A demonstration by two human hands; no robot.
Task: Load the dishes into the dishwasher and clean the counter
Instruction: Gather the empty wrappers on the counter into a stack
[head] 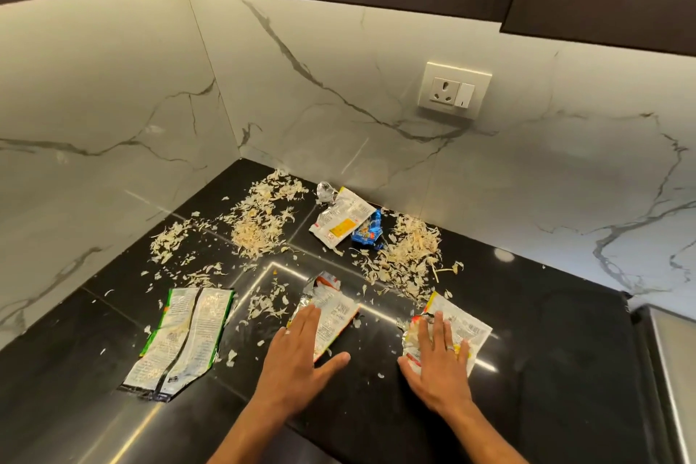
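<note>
Left hand (297,354) flat on wrapper (331,316); right hand (438,362) flat on torn packet (463,328).

Dense print on the torn wrappers (180,335), too blurred to read.

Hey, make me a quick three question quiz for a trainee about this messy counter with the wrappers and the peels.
1. True or false: the left hand lies flat on a torn wrapper.
2. Which wrapper lies nearest the wall socket? A) the green-edged wrapper B) the blue wrapper C) the wrapper under the right hand
3. Fill in: the pale peels are scattered over the ____ countertop.

Key: 1 true; 2 B; 3 black.
</note>
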